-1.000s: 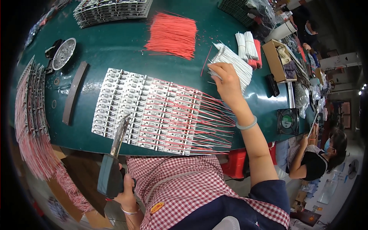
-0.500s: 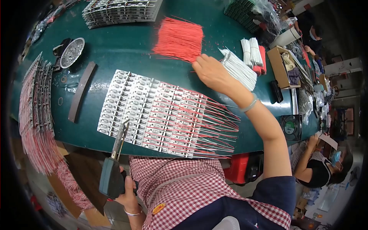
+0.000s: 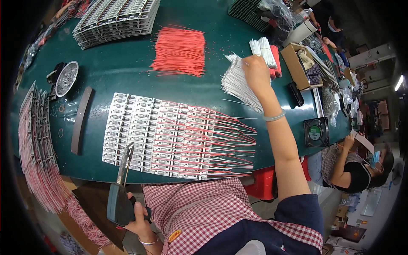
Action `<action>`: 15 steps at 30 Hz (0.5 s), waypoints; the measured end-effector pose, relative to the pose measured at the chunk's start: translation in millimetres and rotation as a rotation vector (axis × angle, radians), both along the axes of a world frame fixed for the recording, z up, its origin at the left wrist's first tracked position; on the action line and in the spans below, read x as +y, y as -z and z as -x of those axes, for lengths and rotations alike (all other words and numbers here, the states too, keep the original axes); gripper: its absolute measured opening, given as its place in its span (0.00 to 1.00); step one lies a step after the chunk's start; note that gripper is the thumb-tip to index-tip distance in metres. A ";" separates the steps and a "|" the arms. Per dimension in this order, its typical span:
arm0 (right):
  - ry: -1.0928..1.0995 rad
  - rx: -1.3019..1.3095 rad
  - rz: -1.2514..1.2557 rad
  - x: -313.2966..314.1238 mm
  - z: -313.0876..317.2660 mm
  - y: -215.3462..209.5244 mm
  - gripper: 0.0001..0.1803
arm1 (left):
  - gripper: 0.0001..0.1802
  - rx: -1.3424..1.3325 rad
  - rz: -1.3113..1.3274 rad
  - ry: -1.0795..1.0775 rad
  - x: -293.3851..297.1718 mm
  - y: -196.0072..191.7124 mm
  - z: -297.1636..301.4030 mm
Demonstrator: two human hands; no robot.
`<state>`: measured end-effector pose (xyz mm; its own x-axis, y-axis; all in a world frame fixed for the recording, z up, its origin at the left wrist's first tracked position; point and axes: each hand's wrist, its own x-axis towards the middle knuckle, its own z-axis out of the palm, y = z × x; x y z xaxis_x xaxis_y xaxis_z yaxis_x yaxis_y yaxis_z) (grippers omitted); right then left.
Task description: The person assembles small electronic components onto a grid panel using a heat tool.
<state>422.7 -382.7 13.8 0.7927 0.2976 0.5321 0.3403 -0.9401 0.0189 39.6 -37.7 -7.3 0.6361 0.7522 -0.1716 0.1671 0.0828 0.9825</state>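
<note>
My right hand [image 3: 256, 70] pinches white wires [image 3: 240, 83] from the pile. My left hand [image 3: 138, 216] grips the soldering tool [image 3: 120, 193].

The table [image 3: 127, 68] top is smooth, slightly glossy dark green. Far off lie thin red plastic-coated wires [image 3: 179, 51]; to the right, matt white wires [image 3: 240, 83]. The near soldering tool [image 3: 120, 197] has a matt teal plastic grip and metal tip. A shiny metal dish [image 3: 66, 78] sits left.
</note>
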 end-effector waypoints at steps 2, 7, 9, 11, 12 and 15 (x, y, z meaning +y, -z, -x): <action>0.083 0.165 -0.078 -6.8 3.3 0.6 0.05 | 0.19 -0.014 -0.003 0.009 -0.1 0.4 -1.0; 0.125 0.169 -0.058 -3.2 4.5 -1.1 0.06 | 0.22 -0.013 0.081 0.138 15.0 13.4 14.4; 0.111 0.149 -0.058 -2.5 3.4 2.1 0.05 | 0.23 -0.023 0.082 0.130 14.6 13.2 13.2; 0.055 0.048 -0.049 -7.0 1.1 9.9 0.02 | 0.23 -0.057 0.035 0.154 15.2 12.6 14.7; 0.014 0.009 -0.022 -12.8 -2.8 11.8 0.02 | 0.23 -0.050 0.030 0.142 14.0 11.9 13.3; -0.059 -0.105 -0.042 -14.2 -3.6 5.4 0.05 | 0.25 -0.105 0.031 0.118 7.1 6.7 6.1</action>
